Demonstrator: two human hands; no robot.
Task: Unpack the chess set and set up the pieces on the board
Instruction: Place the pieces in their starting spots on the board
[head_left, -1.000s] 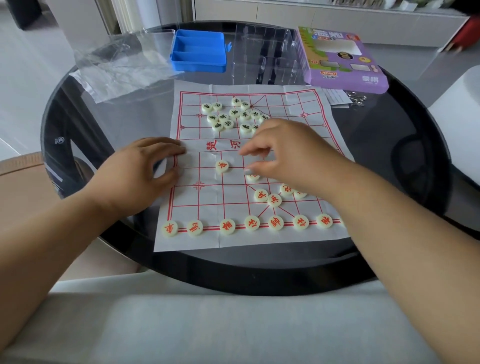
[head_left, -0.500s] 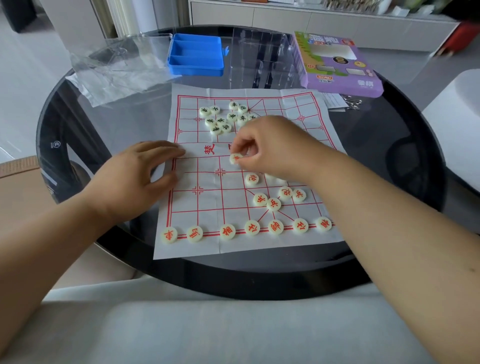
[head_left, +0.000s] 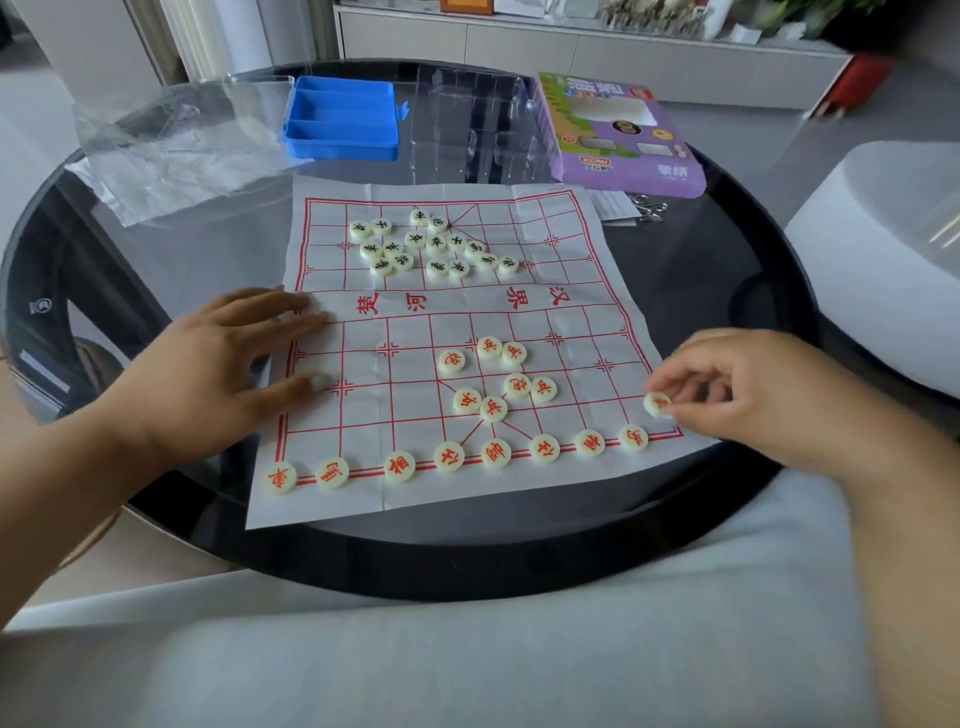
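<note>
R hand (head_left: 727, 389) pinching red piece (head_left: 657, 404) just above back-row corner. L hand (head_left: 223, 364) flat, fingers spread, pinning paper board (head_left: 363, 499). Set down on corner pt; keep sheet held.

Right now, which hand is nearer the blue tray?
Left. The left hand rests flat on the board's left edge, below the blue tray. The right hand pinches a piece at the board's near right corner, farther off.

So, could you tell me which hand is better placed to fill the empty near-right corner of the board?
Right. The right hand already pinches a red piece just above that corner; the left hand lies flat on the board's left edge.
</note>
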